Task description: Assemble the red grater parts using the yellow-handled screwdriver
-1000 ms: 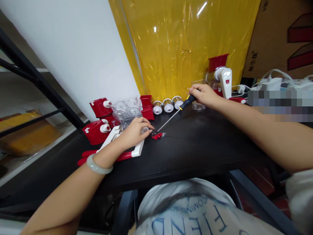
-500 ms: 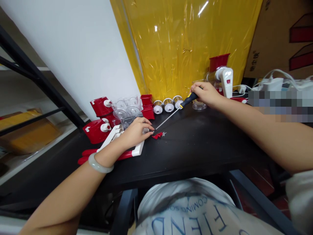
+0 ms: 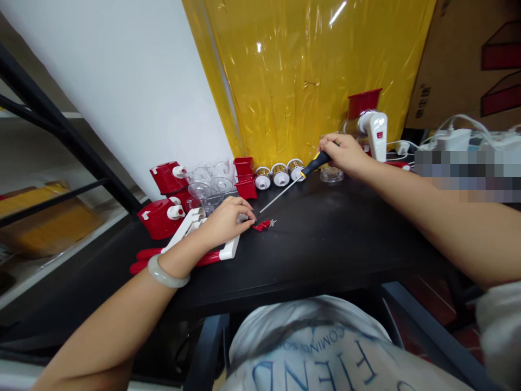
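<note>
My right hand is closed round the dark blue and yellow handle of a screwdriver. Its long shaft slants down to the left, and the tip is just short of my left fingertips. My left hand pinches a tiny silvery piece that looks like a screw. Beside those fingertips lie small red parts and a few loose silvery screws on the black table. Under and behind my left hand are white frames with red handles, partly covered by it.
Red housings, clear plastic cups, red hoppers and three gold-and-white drums line the table's back edge. An assembled red-and-white device stands at the back right, near white cables. A yellow-wrapped panel rises behind.
The screwdriver tip has lifted slightly away from my left fingertips, and a small gap now shows between them. Both hands stay almost where they were.
</note>
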A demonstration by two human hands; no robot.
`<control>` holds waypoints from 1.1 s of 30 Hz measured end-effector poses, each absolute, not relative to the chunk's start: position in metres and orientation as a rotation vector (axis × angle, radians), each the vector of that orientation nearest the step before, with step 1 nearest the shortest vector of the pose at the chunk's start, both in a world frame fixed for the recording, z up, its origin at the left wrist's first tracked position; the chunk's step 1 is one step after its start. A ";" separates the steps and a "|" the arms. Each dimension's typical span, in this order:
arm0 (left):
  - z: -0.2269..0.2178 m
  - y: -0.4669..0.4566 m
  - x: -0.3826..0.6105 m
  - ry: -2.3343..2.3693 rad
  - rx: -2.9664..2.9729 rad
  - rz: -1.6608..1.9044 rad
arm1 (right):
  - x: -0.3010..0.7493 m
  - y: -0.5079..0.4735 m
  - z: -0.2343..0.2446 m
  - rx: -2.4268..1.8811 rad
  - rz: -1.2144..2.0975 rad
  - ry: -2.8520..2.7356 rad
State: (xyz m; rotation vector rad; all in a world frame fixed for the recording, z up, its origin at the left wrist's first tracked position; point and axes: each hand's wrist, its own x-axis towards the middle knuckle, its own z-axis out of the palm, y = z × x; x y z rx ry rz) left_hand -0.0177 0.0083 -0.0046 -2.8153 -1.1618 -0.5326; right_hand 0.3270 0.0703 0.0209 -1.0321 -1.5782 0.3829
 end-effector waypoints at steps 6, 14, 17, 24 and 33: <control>-0.004 0.007 -0.016 -1.204 -2.814 -0.522 | 0.330 0.073 0.019 -1.071 0.292 -1.640; -0.004 0.008 -0.016 -1.195 -2.817 -0.574 | 0.331 0.078 0.015 -1.114 0.184 -1.632; 0.004 0.009 -0.021 -1.241 -2.770 -0.689 | 0.331 0.079 0.014 -1.124 0.165 -1.629; 0.013 0.012 -0.033 -1.783 -2.599 -0.591 | 0.330 0.080 0.010 -1.126 0.181 -1.615; 0.015 0.010 -0.027 -1.946 -2.626 -0.141 | 0.331 0.087 -0.002 -1.143 0.218 -1.652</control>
